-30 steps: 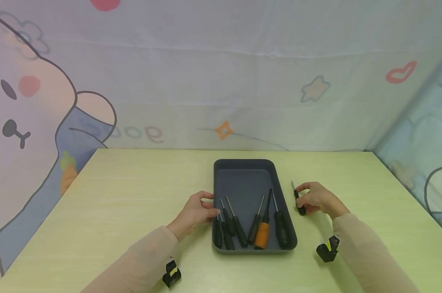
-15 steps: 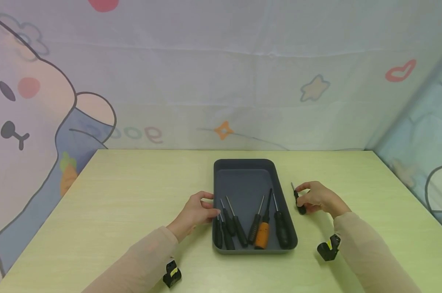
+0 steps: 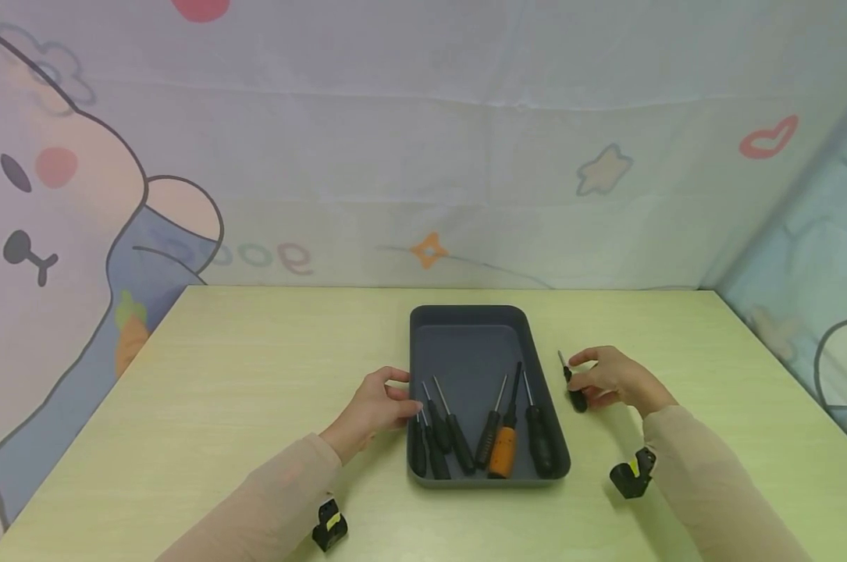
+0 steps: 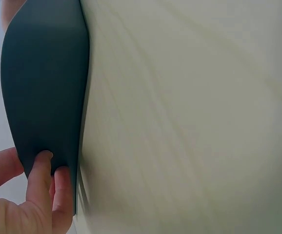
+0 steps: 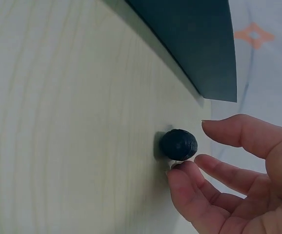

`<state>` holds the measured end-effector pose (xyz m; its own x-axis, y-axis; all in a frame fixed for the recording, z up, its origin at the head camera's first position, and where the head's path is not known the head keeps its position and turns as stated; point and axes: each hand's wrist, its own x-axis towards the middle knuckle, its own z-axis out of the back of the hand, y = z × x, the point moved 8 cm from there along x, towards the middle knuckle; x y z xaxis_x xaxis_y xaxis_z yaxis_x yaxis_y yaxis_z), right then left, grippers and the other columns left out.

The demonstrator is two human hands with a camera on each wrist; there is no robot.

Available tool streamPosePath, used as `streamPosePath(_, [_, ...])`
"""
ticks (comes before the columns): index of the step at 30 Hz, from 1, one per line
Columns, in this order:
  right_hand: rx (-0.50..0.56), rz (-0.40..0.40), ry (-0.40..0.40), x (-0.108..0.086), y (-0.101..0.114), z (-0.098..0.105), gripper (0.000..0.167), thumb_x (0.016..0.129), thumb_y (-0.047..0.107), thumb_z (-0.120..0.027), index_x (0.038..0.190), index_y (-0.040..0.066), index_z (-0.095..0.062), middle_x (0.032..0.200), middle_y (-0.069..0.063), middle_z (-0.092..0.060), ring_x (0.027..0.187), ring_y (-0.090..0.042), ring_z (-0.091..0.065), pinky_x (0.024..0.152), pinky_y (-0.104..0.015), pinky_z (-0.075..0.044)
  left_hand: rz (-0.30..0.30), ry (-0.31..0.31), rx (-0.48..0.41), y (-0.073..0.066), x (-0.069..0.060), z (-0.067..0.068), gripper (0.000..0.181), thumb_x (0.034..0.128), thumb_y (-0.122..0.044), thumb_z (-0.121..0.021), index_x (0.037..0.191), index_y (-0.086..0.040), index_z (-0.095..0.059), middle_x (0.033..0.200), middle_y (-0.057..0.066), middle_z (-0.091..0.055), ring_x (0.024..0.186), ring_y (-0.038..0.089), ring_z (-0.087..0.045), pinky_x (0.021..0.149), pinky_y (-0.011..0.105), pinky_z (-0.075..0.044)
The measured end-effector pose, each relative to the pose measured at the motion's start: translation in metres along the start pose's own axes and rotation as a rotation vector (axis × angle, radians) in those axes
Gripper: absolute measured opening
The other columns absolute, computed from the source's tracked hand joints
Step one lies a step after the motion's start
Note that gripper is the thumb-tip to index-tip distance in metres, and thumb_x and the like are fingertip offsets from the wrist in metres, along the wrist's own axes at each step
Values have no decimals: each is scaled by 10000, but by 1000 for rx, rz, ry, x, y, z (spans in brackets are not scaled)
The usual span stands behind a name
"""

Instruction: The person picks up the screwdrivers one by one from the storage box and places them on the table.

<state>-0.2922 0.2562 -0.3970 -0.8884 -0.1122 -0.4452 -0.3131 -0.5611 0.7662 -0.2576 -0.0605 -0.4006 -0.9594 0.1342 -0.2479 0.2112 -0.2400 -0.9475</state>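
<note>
A dark grey tray holds several screwdrivers, most with black handles and one with an orange handle. My left hand grips the tray's left wall. In the left wrist view, the thumb is at the rim and the fingers lie against the outer side. To the right of the tray, a small black-handled screwdriver lies on the table, its tip pointing away. Around it hovers my right hand. The right wrist view shows the thumb apart from the screwdriver handle, with fingertips close beside it.
The pale wooden table reaches back to a printed cloth with cartoon figures. Another cloth side borders the right. A small black device sits at the left wrist and another black device at the right.
My right hand has shifted very slightly up and to the right, its fingers a little looser about the small screwdriver. The left hand and the tray have stayed in place.
</note>
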Motion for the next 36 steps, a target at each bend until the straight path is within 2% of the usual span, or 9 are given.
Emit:
streamPosePath(10, [-3, 3, 3, -1, 6, 6, 593, 848, 50, -611, 1346, -104, -328, 832, -75, -550, 712, -176, -544, 664, -329, -542, 2, -2, 8, 0, 0, 0, 461, 794, 86, -665, 1217, 58, -483, 964, 196, -554, 751, 202, -627, 720, 376, -556])
streamPosePath(20, [-2, 40, -8, -3, 16, 12, 570, 882, 84, -586, 1356, -95, -324, 834, -72, -521, 689, -159, -525, 673, -319, -542, 1, 1, 10, 0, 0, 0, 470, 795, 80, -668, 1225, 57, -480, 974, 201, -554, 767, 214, -633, 720, 379, -556])
streamPosePath(30, [-7, 59, -6, -4, 23, 13, 563, 888, 89, -583, 1355, -96, -328, 849, -87, -529, 708, -162, -528, 701, -325, -544, 4, -1, 10, 0, 0, 0, 466, 795, 80, -670, 1220, 56, -482, 952, 189, -554, 755, 206, -629, 717, 379, -556])
streamPosePath(36, [-2, 66, -9, -3, 31, 13, 566, 893, 89, -585, 1363, -92, -326, 846, -82, -544, 687, -149, -537, 676, -305, -546, 3, 0, 8, 1, 1, 0, 467, 794, 78, -673, 1220, 52, -482, 953, 189, -556, 759, 206, -630, 715, 378, -556])
